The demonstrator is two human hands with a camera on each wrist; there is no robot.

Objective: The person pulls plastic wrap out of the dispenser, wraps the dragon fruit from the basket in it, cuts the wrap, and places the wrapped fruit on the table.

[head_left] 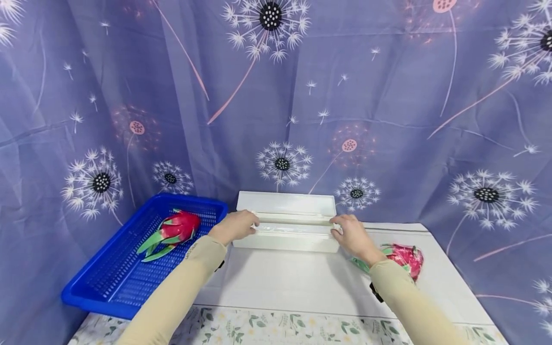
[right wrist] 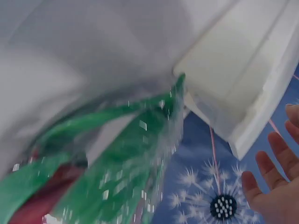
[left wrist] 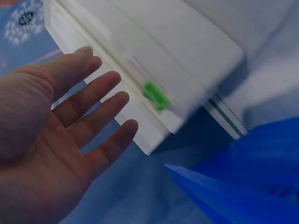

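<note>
A long white cling film dispenser [head_left: 286,242] stands on the white table top with its lid [head_left: 286,203] raised at the back. Shiny clear film [head_left: 293,228] spans its opening. My left hand [head_left: 235,226] pinches at the film's left end. In the left wrist view its thumb and forefinger meet while the other fingers spread, close by a green slider [left wrist: 156,96]. At the right end, my right hand [head_left: 354,235] has finger and thumb at the film's edge; its other fingers show loosely bent in the right wrist view. Their grip there is partly hidden.
A blue basket [head_left: 92,287] on the left holds a red dragon fruit [head_left: 183,225] with green leaves. Another dragon fruit [head_left: 405,258], shiny with clear wrap, lies beside my right forearm. A purple dandelion-patterned curtain [head_left: 388,96] hangs behind, and a floral cloth [head_left: 267,330] borders the front.
</note>
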